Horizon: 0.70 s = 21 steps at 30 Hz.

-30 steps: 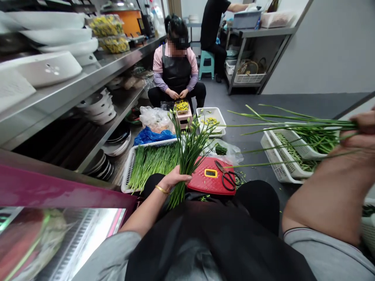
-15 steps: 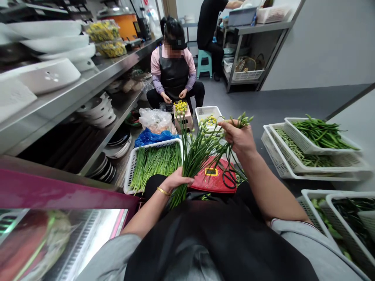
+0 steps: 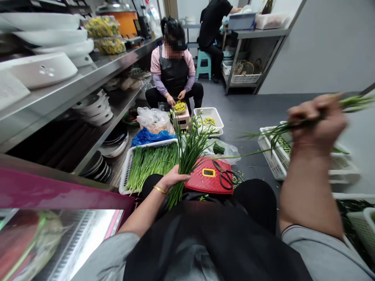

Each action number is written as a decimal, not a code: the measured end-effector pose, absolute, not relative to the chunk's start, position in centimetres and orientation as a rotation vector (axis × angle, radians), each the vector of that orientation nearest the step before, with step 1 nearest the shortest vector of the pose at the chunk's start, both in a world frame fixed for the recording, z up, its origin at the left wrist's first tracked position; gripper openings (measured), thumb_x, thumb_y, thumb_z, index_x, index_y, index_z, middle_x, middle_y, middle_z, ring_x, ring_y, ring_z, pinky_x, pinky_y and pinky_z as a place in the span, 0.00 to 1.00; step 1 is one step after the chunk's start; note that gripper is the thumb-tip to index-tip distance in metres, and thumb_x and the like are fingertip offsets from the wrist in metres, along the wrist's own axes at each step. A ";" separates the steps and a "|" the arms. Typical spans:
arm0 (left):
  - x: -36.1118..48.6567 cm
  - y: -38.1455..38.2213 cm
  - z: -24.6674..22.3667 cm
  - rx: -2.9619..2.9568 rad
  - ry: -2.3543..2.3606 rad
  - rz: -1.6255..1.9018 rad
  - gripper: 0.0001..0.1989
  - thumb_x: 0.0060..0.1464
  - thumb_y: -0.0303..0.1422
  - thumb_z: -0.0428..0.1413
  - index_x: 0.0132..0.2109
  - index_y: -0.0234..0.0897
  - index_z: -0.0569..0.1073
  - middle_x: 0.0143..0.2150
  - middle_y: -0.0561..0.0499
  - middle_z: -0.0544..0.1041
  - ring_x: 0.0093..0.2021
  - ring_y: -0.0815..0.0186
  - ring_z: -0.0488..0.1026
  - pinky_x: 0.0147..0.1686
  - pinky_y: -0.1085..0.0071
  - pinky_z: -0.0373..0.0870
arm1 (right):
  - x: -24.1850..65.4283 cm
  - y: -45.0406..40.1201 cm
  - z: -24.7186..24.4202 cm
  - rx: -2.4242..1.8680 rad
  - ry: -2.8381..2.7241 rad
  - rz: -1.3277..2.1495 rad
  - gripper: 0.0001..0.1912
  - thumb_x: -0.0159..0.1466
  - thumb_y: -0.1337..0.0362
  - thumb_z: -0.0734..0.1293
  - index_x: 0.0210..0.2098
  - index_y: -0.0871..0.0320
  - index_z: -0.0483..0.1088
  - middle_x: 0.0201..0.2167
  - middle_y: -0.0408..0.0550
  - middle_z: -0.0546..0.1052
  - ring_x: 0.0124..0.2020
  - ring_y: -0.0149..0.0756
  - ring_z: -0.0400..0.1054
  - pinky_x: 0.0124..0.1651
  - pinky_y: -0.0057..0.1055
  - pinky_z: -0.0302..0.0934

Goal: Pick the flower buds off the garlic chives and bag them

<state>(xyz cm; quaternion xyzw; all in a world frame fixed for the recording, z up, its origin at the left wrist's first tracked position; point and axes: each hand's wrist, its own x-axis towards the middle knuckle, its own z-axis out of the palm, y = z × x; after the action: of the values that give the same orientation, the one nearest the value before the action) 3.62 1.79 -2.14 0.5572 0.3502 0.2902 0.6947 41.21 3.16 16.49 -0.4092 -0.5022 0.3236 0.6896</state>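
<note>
The big bunch [image 3: 191,142] is long, thin and green, with small pale green buds at the top. Its stalks spread out like a fan above the hand and come close together below it. It stands up, leaning a bit, in front of the person's dark apron [image 3: 211,238]. The left hand [image 3: 173,177] has its grip wrapped around the low part, thumb across the front. The right hand [image 3: 319,117] is up and well apart, a bit blurry, with its grip closed around a small bundle [image 3: 356,102] of green stalks. Some of them poke out on both sides of the fist.

There is one big bunch and one small bundle; the stalks are too many to count. One pair of black-handled scissors [image 3: 227,178] lies on one red case [image 3: 197,182]. One white basket [image 3: 123,183] full of green stalks is to the left, with one blue bag [image 3: 150,137] just behind it. One white bin [image 3: 220,127] has yellow bits in it. Two other people are farther back: one [image 3: 175,70] facing this way and one [image 3: 212,29] on one green stool [image 3: 203,64].
</note>
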 end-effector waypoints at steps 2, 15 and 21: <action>3.8 1.8 -2.1 1.286 0.796 0.636 0.19 0.41 0.42 0.66 0.28 0.31 0.68 0.17 0.56 0.67 0.18 0.73 0.62 0.20 0.75 0.57 | 36.4 3.8 14.7 -0.829 -0.982 1.003 0.30 0.41 0.43 0.77 0.19 0.56 0.57 0.12 0.32 0.47 0.14 0.19 0.42 0.19 0.27 0.34; 3.9 1.8 -2.2 1.477 0.862 0.562 0.19 0.42 0.42 0.64 0.28 0.33 0.65 0.20 0.57 0.67 0.21 0.74 0.61 0.23 0.75 0.57 | 29.7 5.7 13.0 -0.860 -1.016 1.269 0.20 0.42 0.51 0.78 0.27 0.58 0.73 0.11 0.29 0.46 0.12 0.19 0.39 0.16 0.25 0.31; 3.6 2.2 -2.6 1.306 0.773 0.595 0.21 0.38 0.42 0.67 0.30 0.31 0.68 0.18 0.57 0.68 0.19 0.74 0.62 0.21 0.75 0.58 | 34.1 5.4 15.7 -0.872 -0.939 0.641 0.19 0.53 0.51 0.74 0.21 0.56 0.65 0.12 0.33 0.53 0.12 0.20 0.46 0.14 0.25 0.38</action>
<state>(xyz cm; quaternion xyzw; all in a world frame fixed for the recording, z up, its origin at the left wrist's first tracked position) 3.58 2.21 -2.61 0.5832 0.3452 0.2657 0.6856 34.13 5.36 15.72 -0.3996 -0.4303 0.2939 0.7542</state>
